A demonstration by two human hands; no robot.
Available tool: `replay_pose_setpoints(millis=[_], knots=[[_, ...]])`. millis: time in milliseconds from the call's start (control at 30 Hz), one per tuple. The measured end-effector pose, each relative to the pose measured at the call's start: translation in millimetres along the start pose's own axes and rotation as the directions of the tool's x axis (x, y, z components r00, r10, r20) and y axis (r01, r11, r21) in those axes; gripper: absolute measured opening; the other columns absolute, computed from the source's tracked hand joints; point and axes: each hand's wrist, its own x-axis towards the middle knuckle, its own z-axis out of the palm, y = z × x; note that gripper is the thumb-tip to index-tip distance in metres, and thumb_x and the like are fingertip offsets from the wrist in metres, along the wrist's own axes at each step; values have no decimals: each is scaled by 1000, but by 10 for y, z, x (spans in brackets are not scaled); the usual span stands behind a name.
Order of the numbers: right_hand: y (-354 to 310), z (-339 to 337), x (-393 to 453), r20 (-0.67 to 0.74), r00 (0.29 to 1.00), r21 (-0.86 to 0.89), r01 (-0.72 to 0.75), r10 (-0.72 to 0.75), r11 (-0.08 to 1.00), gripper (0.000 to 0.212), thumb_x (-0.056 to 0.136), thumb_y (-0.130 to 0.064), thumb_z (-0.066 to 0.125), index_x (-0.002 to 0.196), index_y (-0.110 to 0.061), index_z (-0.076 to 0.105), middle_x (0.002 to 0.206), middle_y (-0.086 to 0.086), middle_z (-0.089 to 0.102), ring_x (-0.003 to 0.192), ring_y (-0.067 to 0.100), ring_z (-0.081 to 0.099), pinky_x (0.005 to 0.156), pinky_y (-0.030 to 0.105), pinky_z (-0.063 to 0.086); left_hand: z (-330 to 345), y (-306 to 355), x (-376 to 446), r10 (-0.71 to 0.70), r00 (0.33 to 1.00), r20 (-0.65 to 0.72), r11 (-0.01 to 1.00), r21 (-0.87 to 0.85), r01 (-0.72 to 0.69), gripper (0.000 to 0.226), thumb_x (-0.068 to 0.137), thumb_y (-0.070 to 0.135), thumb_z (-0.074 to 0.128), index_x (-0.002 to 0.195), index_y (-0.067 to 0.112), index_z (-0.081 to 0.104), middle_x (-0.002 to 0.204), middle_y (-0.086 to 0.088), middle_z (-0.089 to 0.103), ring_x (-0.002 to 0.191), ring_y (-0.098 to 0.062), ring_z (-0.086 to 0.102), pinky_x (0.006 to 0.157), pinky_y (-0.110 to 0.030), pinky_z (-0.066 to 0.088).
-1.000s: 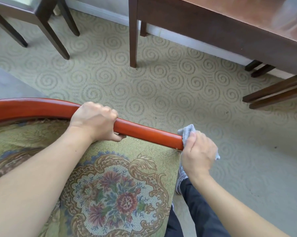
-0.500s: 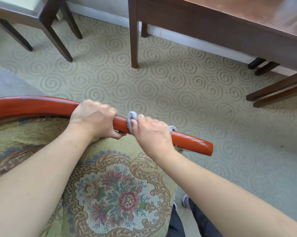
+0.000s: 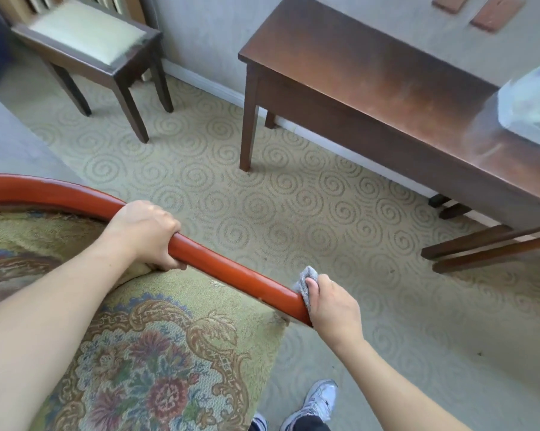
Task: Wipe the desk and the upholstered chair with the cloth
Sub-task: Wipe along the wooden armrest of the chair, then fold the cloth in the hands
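The upholstered chair (image 3: 156, 346) fills the lower left, with green floral fabric and a curved red-orange wooden rail (image 3: 231, 272) along its top. My left hand (image 3: 147, 233) grips that rail near its middle. My right hand (image 3: 330, 306) holds a small grey cloth (image 3: 306, 283) pressed against the rail's right end. The dark wooden desk (image 3: 371, 85) stands against the wall at the upper right, well apart from both hands.
A dark wooden stool with a pale cushion (image 3: 88, 35) stands at the upper left. A clear plastic container (image 3: 532, 101) sits on the desk's right end. Dark chair legs (image 3: 486, 247) jut in from the right. My shoes (image 3: 318, 402) rest on swirl-patterned carpet.
My right hand slid the cloth from beside my left hand back along the rail to its right end. The left hand kept its grip. The view has tilted up, showing more of the desk.
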Motion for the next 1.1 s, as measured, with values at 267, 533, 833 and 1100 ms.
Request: replay_pose_setpoints(millis=[267, 533, 833, 1100], knots=[[424, -1114, 189, 370, 913, 866, -406, 169, 293, 42, 108, -38, 34, 107, -18, 71, 98, 0, 79, 93, 13, 74, 73, 25, 56, -1143, 949, 14, -82, 987, 137, 821, -553, 145, 68, 90, 61, 58, 144, 22, 48, 146, -1, 52, 137, -20, 46, 117, -41, 30], [976, -2728, -18, 454, 885, 890, -445, -100, 98, 42, 104, -35, 38, 121, -16, 72, 124, 6, 71, 116, 17, 67, 94, 31, 49, -2916, 2344, -245, -164, 965, -204, 166, -970, -177, 68, 69, 73, 63, 129, 41, 60, 110, 22, 68, 99, 1, 65, 91, -22, 51], [2213, -4048, -572, 39, 985, 871, 48, -167, 488, 21, 92, -51, 54, 110, -46, 64, 112, -11, 70, 111, 13, 64, 97, 33, 49, -4265, 3489, -280, -225, 832, -507, 192, -860, -472, 25, 75, 50, 75, 93, 37, 64, 81, 10, 71, 73, -11, 66, 69, -28, 51], [3156, -4456, -670, -78, 993, 955, 101, -92, 278, 50, 107, -14, 45, 141, -51, 45, 125, -7, 70, 120, 9, 62, 95, 20, 49, -4927, 4116, 41, -28, 820, -572, -130, -811, -570, 33, 78, 46, 79, 83, 26, 54, 71, -13, 64, 61, -15, 43, 53, -21, 34]])
